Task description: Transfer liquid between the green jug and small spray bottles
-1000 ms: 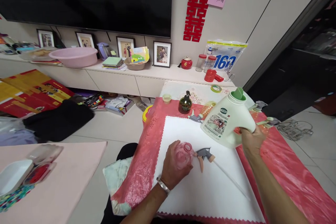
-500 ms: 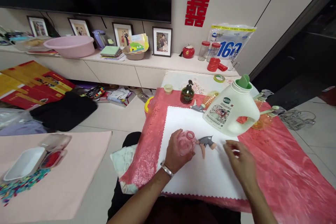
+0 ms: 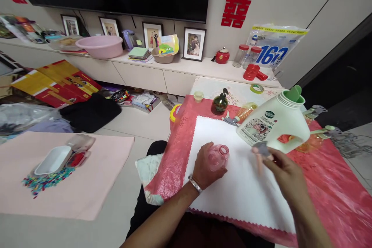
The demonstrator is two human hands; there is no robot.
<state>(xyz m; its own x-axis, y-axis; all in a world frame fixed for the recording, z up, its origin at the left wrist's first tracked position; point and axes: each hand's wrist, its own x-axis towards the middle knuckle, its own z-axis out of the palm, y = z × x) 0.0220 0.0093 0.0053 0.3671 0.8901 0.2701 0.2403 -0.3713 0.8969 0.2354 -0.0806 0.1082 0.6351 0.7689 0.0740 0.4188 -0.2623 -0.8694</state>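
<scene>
A clear pink bottle [image 3: 216,159] without a top stands on the white scalloped mat [image 3: 241,197], its round mouth facing up. My left hand [image 3: 205,168] is wrapped around its left side. To the right, my right hand [image 3: 283,166] pinches a grey and peach spray trigger head [image 3: 261,150], lifted above the mat and slightly blurred. Just behind that hand is a large pale green jug [image 3: 273,120] with a green scoop [image 3: 294,93] in its mouth. A spray bottle with amber-tinted plastic [image 3: 247,111] lies at the mat's far edge.
A dark green pump bottle [image 3: 220,102] and a small pale cup [image 3: 198,96] stand behind the mat. More spray bottles [image 3: 316,137] sit right of the jug. Red plastic [image 3: 334,178] covers the table. At left, a pink-covered surface [image 3: 107,162] holds a white tray [image 3: 54,161].
My right hand has picked up the spray trigger head from the mat and raised it to the right. My left hand still holds the bottle. The camera view has turned somewhat left.
</scene>
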